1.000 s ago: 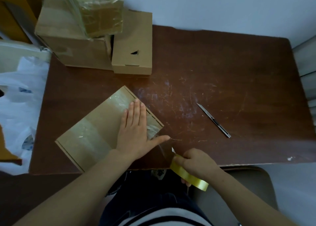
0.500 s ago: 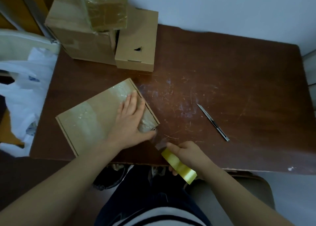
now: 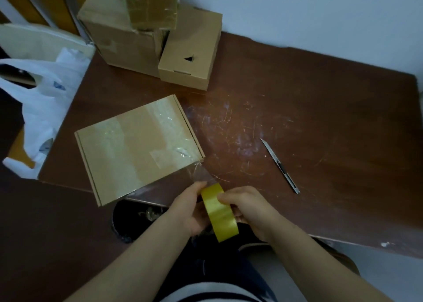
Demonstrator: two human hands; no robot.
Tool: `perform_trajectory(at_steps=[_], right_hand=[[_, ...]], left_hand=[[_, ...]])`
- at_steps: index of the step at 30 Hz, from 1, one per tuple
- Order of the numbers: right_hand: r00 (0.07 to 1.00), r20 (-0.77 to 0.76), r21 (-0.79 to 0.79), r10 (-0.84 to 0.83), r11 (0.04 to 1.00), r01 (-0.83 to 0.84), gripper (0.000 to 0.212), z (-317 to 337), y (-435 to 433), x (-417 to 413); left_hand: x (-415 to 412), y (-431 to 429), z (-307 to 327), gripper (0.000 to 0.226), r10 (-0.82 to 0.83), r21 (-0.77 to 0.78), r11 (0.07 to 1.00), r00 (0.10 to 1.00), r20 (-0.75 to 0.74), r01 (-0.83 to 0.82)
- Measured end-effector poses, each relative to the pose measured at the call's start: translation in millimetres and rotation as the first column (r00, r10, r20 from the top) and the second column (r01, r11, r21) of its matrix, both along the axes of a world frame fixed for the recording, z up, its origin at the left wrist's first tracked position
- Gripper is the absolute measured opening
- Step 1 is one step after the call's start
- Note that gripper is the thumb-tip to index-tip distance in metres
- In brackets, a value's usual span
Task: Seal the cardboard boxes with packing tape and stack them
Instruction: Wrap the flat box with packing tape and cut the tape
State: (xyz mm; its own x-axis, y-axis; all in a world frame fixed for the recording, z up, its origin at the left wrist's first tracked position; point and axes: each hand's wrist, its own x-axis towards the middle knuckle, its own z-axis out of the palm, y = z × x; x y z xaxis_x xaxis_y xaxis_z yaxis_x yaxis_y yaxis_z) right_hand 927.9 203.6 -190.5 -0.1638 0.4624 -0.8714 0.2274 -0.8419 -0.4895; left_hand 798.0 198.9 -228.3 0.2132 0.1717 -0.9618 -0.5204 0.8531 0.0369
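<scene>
Cardboard box [image 3: 137,148] lay flat at the surface's [image 3: 320,118] seven o'clock edge, mostly taped, a strip running to the tape roll [image 3: 219,212] clasped by left hand [image 3: 190,210] and right hand [image 3: 249,208]. Cutting and stacking apparently remained.

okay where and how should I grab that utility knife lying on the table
Judging by its pose, take the utility knife by the dark handle half nearest the table's front edge, coming from above and pinching its long sides. It lies flat with the bare blade pointing away toward the wall, so that end is best avoided.
</scene>
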Motion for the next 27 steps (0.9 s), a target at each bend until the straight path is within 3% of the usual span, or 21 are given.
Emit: perform_trajectory(at_steps=[3,5,7,8,11,13,18,25,27], right_hand=[[0.997,-0.032,0.009,0.071,0.997,-0.071,0.022,0.8,0.6,9.6],[0.982,0.169,0.195,0.081,0.974,-0.114,0.028,-7.2,9.4,29.4],[0.833,0.553,0.408,-0.024,0.879,-0.246,0.021,-21.3,23.7,58.0],[0.725,0.686,0.419,-0.066,0.85,-0.32,0.024,-28.2,30.9,72.0],[0.539,0.842,0.241,0.018,0.882,-0.406,0.05,-49.5,40.4,100.8],[0.473,0.879,0.197,0.061,0.857,-0.477,0.05,-61.5,40.8,108.5],[0.515,0.843,0.208,0.154,0.791,-0.576,0.037,-63.3,51.9,112.1],[0.709,0.636,0.352,0.304,0.703,-0.617,0.036,-22.5,55.5,93.9],[0.66,0.642,0.334,0.39,0.633,-0.699,0.044,-2.0,56.2,76.5]], left_hand=[[5.4,3.3,-3.5,0.034,0.017,-0.032,0.999,0.999,0.037,-0.016],[8.7,4.6,-5.3,0.026,0.023,-0.019,1.0,0.999,-0.039,-0.024],[10.6,4.8,-5.5,0.019,0.013,-0.023,1.0,0.993,-0.12,-0.015],[11.1,4.7,-4.3,0.02,-0.001,-0.02,1.0,0.991,-0.131,-0.001],[10.9,2.8,-4.3,0.025,-0.041,-0.002,0.999,0.988,-0.147,0.042],[10.7,2.1,-2.6,0.025,-0.049,0.004,0.999,0.984,-0.172,0.051],[10.0,-0.8,-3.3,0.024,0.014,0.04,0.999,0.973,-0.229,-0.005],[13.8,-2.0,-5.2,0.028,-0.005,0.041,0.999,0.977,-0.211,0.014],[14.7,-1.7,-5.6,0.03,0.007,0.048,0.999,0.98,-0.198,0.003]])
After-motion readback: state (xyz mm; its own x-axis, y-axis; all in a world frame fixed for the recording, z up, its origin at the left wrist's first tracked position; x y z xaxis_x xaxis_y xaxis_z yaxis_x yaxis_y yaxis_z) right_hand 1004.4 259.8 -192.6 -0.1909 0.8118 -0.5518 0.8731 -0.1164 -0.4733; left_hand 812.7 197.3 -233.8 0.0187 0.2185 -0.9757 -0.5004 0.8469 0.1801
